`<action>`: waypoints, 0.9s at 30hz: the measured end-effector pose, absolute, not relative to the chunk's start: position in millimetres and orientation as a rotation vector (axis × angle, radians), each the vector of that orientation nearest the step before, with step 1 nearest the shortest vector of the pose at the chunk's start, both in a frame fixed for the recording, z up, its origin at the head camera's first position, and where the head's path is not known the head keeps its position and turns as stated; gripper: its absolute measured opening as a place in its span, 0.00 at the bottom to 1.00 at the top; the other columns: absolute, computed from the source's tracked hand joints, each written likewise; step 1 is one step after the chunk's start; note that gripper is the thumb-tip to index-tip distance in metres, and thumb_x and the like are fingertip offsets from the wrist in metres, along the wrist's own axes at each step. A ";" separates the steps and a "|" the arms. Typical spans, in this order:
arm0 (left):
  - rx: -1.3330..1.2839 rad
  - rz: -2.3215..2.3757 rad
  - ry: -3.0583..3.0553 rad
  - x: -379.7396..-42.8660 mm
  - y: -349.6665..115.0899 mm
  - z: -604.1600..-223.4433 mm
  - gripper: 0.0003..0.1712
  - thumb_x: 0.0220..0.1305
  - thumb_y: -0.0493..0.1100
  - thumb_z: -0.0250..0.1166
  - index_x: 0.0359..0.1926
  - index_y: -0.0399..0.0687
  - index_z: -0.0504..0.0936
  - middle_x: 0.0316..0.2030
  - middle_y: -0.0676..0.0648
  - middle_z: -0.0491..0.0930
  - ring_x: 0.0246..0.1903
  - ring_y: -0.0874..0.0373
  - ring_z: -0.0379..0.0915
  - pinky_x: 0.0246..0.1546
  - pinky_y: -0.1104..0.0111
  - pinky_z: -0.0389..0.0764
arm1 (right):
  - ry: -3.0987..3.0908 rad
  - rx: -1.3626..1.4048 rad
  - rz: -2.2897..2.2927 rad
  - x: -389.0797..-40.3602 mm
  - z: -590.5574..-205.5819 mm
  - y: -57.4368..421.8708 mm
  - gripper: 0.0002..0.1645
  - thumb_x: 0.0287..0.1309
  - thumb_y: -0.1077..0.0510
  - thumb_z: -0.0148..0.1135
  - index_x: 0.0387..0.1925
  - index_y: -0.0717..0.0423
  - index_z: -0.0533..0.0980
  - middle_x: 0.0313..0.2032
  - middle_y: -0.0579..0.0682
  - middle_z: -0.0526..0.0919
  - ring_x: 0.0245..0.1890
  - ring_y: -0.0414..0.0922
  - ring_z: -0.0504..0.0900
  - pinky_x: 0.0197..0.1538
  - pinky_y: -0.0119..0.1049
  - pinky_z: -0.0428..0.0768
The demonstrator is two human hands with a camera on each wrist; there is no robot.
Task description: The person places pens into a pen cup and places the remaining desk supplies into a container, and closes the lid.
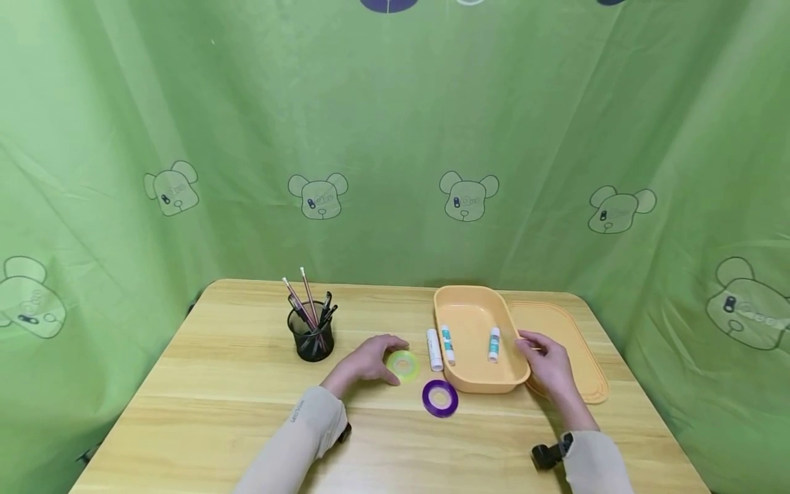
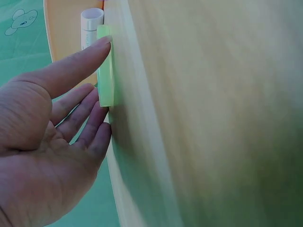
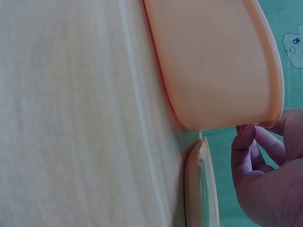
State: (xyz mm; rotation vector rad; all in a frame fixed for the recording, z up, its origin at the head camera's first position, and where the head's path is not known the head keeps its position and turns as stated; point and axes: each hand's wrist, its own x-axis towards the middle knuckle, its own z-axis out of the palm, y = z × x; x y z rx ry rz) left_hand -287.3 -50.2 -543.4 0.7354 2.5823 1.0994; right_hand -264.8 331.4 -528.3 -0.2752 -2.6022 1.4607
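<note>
My left hand (image 1: 370, 358) curves around a flat yellow-green tape roll (image 1: 403, 366) on the wooden table, thumb at the near edge and fingers at the far side. In the left wrist view the thumb (image 2: 78, 66) overlaps the roll's edge (image 2: 106, 71). My right hand (image 1: 548, 360) holds the right rim of an orange plastic box (image 1: 472, 381); in the right wrist view its fingertips (image 3: 245, 135) are tucked up under the rim. Two small glue sticks, one on the left (image 1: 448, 344) and one on the right (image 1: 494, 344), lie inside the box.
A larger white glue stick (image 1: 435, 350) lies along the box's left side. Nearer is a purple tape roll (image 1: 429, 408). The orange lid (image 1: 570, 343) lies flat right of the box. A black mesh holder (image 1: 313, 343) with pencils and pens stands left. Green curtain (image 1: 395, 137) surrounds the table.
</note>
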 end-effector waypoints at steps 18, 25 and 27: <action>0.729 0.960 2.681 -286.8 -44.0 -541.5 0.44 0.48 0.51 0.85 0.65 0.43 0.79 0.53 0.47 0.82 0.54 0.53 0.78 0.65 0.60 0.77 | -2.591 -0.268 1.473 -266.5 -532.6 333.9 0.27 0.73 0.49 0.62 0.65 0.60 0.77 0.52 0.58 0.83 0.39 0.25 0.76 0.41 0.18 0.80; 0.612 1.068 2.667 -285.4 -43.3 -539.8 0.44 0.44 0.54 0.86 0.62 0.45 0.81 0.51 0.49 0.82 0.51 0.55 0.78 0.60 0.60 0.80 | -2.594 -0.273 1.469 -266.0 -532.3 333.4 0.28 0.73 0.48 0.63 0.65 0.61 0.77 0.53 0.60 0.83 0.38 0.24 0.76 0.41 0.18 0.79; 0.597 1.102 2.667 -285.0 -42.9 -538.5 0.44 0.43 0.55 0.86 0.61 0.46 0.81 0.50 0.50 0.82 0.50 0.56 0.78 0.59 0.61 0.81 | -2.597 -0.277 1.466 -265.7 -532.0 333.2 0.28 0.73 0.48 0.62 0.66 0.60 0.77 0.53 0.60 0.83 0.38 0.24 0.76 0.41 0.18 0.79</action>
